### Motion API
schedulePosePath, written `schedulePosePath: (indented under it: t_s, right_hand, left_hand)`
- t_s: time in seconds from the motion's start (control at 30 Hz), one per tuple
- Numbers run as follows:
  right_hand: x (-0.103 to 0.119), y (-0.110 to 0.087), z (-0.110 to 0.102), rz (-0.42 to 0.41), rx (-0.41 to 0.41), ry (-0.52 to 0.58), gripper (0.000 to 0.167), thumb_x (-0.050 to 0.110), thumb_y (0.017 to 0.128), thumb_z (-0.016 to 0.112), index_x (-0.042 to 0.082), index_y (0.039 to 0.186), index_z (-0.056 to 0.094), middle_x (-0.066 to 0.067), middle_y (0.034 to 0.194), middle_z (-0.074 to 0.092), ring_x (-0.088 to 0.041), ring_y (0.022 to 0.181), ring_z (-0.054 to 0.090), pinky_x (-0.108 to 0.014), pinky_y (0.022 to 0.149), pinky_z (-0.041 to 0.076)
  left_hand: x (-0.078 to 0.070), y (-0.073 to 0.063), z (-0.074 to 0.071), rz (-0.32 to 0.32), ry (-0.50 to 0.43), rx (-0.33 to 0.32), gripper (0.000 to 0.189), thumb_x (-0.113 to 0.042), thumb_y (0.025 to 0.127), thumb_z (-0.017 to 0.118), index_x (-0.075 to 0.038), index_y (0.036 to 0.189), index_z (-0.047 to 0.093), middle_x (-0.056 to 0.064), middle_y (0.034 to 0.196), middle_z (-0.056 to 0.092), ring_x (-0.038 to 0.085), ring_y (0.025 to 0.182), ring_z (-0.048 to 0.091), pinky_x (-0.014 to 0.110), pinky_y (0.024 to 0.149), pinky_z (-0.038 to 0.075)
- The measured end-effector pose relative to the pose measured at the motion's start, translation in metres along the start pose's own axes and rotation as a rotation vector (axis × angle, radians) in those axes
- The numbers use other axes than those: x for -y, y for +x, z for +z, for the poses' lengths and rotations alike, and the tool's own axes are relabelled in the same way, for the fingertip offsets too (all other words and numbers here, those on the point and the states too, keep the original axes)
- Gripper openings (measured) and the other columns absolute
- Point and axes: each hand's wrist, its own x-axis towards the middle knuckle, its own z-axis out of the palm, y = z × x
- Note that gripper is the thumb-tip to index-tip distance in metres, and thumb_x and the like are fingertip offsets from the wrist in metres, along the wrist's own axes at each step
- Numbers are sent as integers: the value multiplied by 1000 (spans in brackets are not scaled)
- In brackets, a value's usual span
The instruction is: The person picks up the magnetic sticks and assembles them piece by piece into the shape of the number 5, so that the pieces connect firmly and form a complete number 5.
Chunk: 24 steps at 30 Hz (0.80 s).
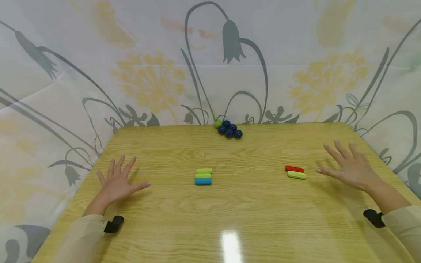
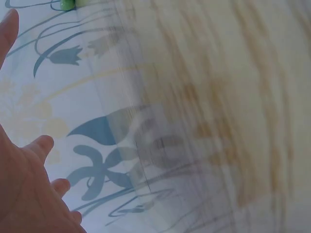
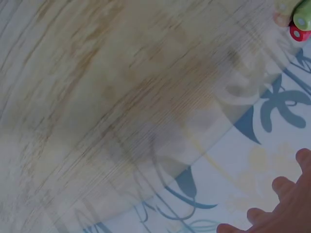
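Note:
My left hand (image 1: 116,184) is held above the left part of the table, fingers spread, holding nothing. Above the right part, my right hand (image 1: 353,170) is spread the same way and holds nothing. Nearest to its thumb lie a short red stick (image 1: 294,169) and a yellow-green stick (image 1: 296,175), side by side. Around the table's middle, two yellow-green sticks (image 1: 204,175) and a blue stick (image 1: 203,181) lie against each other in a row. In the right wrist view, the ends of a green stick (image 3: 303,18) and the red stick (image 3: 298,33) show at the corner.
By the far edge of the wooden table (image 1: 158,226) sits a cluster of dark blue balls (image 1: 229,133) with one green ball (image 1: 218,124). A flower-patterned cloth (image 1: 204,80) hangs behind. Black straps (image 1: 114,224) are at both wrists.

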Motion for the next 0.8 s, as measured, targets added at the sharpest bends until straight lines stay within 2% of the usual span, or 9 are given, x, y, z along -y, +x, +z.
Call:
schedulePosePath:
  t_s: [0.27, 0.47, 0.63, 0.8]
  right_hand:
    - [4, 1, 3, -29, 22, 217, 87, 41, 90, 59, 13, 151, 4, -29, 149, -2, -54, 129, -15, -73, 95, -4]
    - [11, 4, 5, -40, 36, 319, 87, 36, 89, 63, 8, 150, 9, -31, 149, 1, -53, 131, -8, -75, 92, 3]
    - [16, 9, 7, -51, 15, 343, 85, 34, 88, 64, 6, 150, 13, -33, 147, 8, -56, 130, 2, -76, 90, 10]
    - [22, 12, 8, -52, 34, 366, 84, 35, 88, 64, 3, 149, 16, -34, 146, 11, -57, 129, 8, -75, 89, 13]
  left_hand:
    - [-2, 3, 5, 20, -43, -30, 103, -62, 76, 64, -13, 151, 13, 25, 151, -1, 50, 133, -10, 73, 90, -15]
    - [-6, 8, 6, 30, -78, -59, 100, -59, 77, 66, -11, 150, 17, 28, 149, 6, 51, 133, -2, 74, 93, -6]
    - [-12, 12, 9, 71, -139, -96, 96, -51, 77, 70, -5, 147, 23, 30, 146, 14, 52, 132, 6, 72, 97, 3]
    - [-14, 14, 13, 101, -215, -106, 91, -43, 79, 72, -3, 146, 25, 31, 146, 17, 51, 131, 10, 69, 99, 10]
